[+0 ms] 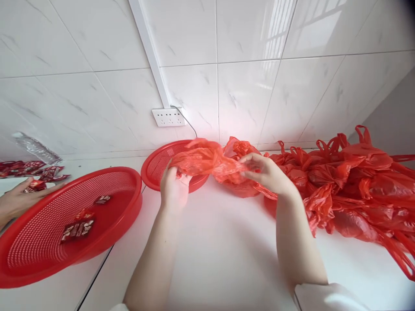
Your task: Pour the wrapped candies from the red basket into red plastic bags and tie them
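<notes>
A crumpled red plastic bag [207, 160] is stretched between my two hands above the white table. My left hand [173, 188] is closed around its left end, the fingers partly covered by the film. On the other side, my right hand [267, 172] pinches the bag's right end between thumb and fingers. Behind the left hand stands a small red mesh basket [154, 166], partly covered by the bag. To the right of my right hand lies a heap of knotted red plastic bags [350, 181], filled with contents I cannot make out.
A large red basket [129, 185] at left holds a few dark red packets [78, 229]. Beyond it, another person's hand [19, 196] holds a similar packet near a packet pile [19, 168] and a clear plastic bottle [37, 147]. A power socket [169, 117] is on the tiled wall.
</notes>
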`<control>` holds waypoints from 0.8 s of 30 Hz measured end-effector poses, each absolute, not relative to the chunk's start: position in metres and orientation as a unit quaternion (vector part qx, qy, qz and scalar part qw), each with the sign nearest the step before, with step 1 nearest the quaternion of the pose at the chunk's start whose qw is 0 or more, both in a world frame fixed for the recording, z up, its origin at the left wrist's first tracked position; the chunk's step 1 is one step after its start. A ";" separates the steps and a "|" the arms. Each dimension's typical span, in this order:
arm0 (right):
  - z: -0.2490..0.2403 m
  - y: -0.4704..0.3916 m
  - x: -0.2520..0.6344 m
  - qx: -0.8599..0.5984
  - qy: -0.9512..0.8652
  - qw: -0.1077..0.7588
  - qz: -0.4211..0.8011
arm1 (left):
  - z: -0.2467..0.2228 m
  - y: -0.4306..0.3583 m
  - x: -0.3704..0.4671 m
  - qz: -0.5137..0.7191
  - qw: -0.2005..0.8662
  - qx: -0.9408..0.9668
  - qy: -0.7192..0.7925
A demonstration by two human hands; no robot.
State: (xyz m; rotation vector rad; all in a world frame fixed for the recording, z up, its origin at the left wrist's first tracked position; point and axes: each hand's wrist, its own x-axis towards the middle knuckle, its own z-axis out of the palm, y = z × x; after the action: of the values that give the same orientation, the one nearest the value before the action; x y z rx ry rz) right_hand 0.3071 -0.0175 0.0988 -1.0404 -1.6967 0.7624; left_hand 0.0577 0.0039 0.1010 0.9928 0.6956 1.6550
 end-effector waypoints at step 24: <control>0.037 -0.044 0.250 -0.605 -0.794 0.037 0.046 | 0.058 -0.051 -0.015 0.545 0.388 0.518 0.532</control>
State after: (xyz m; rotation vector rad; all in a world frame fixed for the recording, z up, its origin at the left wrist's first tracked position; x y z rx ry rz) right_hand 0.2496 -0.0442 0.0375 -1.8567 -2.4378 0.1398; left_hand -0.0148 -0.0513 0.0584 1.3187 1.3527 1.3875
